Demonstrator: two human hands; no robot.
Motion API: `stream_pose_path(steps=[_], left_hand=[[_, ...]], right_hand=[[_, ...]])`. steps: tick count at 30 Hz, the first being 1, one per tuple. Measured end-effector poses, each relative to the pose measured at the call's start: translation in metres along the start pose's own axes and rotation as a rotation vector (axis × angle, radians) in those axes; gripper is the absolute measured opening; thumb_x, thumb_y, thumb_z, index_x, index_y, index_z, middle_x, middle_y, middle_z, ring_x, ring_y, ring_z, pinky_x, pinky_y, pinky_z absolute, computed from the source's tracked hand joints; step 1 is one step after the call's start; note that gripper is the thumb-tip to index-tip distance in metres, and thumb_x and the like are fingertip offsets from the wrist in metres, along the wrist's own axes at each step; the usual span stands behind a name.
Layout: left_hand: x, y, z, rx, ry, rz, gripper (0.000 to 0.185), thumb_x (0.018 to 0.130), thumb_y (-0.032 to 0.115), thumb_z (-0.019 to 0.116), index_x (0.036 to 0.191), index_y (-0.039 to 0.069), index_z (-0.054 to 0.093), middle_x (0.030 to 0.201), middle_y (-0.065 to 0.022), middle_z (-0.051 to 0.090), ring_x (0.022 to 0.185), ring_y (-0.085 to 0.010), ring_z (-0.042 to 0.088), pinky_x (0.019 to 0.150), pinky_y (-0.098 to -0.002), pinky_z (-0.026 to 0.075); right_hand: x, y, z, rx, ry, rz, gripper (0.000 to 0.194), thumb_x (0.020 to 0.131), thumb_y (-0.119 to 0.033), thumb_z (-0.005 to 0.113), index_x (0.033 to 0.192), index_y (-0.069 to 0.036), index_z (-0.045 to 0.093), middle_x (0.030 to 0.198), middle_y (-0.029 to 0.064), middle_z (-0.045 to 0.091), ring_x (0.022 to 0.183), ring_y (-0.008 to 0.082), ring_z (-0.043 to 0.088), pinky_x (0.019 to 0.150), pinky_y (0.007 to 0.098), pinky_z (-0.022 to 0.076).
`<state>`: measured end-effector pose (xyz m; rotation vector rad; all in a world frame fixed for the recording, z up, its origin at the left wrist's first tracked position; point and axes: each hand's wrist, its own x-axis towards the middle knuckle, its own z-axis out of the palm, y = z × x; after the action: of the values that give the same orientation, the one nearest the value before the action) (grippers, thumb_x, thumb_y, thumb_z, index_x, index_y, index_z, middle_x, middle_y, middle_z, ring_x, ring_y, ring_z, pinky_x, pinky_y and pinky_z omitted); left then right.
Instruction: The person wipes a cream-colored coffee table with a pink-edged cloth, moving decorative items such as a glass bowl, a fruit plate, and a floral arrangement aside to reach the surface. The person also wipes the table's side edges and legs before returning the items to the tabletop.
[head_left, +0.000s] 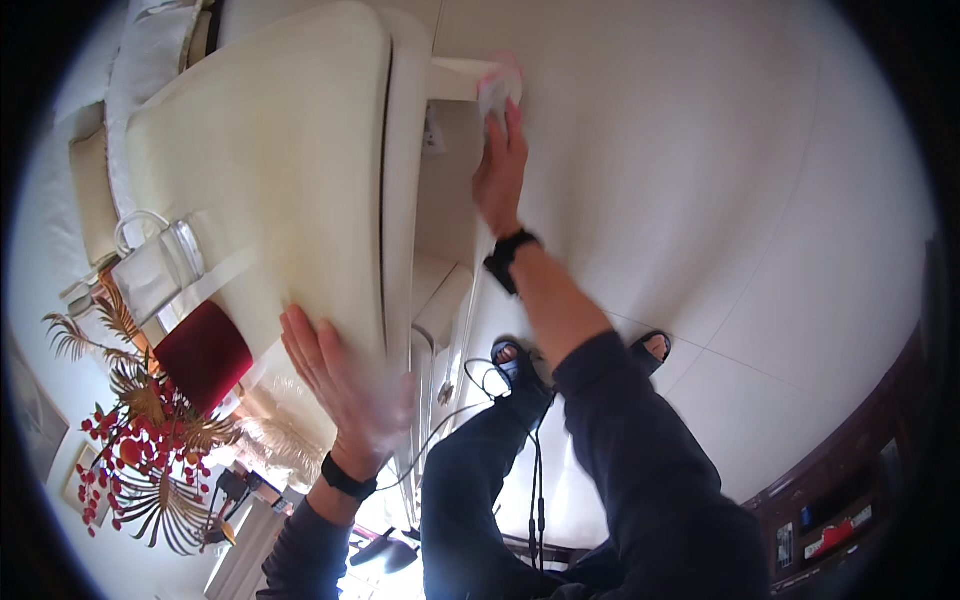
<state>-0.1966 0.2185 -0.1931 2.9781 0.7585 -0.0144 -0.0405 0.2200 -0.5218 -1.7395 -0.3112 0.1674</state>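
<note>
My right hand (501, 165) holds a pink and white cloth (500, 86) at the outer end of a cream drawer or ledge (457, 79) that juts from the side of a cream table (300, 150). My left hand (349, 382) rests flat near the table's edge with its fingers spread, and nothing shows in it. Both wrists bear black bands. Towards the table's far side lie a dark red box (204, 358) and a silvery white case with a handle (161, 270). The cloth and fingertips are slightly blurred.
A vase-like arrangement of red berries and gold leaves (142, 450) stands beyond the red box. Black cables (536, 480) hang by my legs. Sandalled feet stand on the tiled floor (712, 225). A dark wooden cabinet (832, 480) holds small items at lower right.
</note>
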Motion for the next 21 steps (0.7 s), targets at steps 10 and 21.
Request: stream_pose_path(steps=[10,21], left_hand=[[-0.002,-0.004,0.004,0.033,0.027,0.018,0.090,0.099,0.060,0.050,0.160,0.001,0.021,0.164,-0.0331,0.020,0.150,-0.0521,0.023,0.120,-0.0633,0.020],[0.000,-0.004,0.005,0.013,0.057,0.041,0.085,0.103,0.059,0.044,0.162,0.003,0.021,0.167,-0.0283,0.018,0.155,-0.0462,0.017,0.123,-0.0586,0.015]], right_hand=[[-0.007,0.060,-0.016,-0.036,-0.309,0.248,0.049,0.099,-0.010,0.049,0.145,0.003,0.043,0.128,0.0279,0.057,0.102,0.0357,0.063,0.078,0.0423,0.0531],[-0.111,-0.029,-0.054,0.059,-0.356,0.564,0.056,0.096,0.001,0.044,0.151,0.007,0.036,0.129,0.0226,0.060,0.119,0.0304,0.060,0.100,0.0418,0.0489]])
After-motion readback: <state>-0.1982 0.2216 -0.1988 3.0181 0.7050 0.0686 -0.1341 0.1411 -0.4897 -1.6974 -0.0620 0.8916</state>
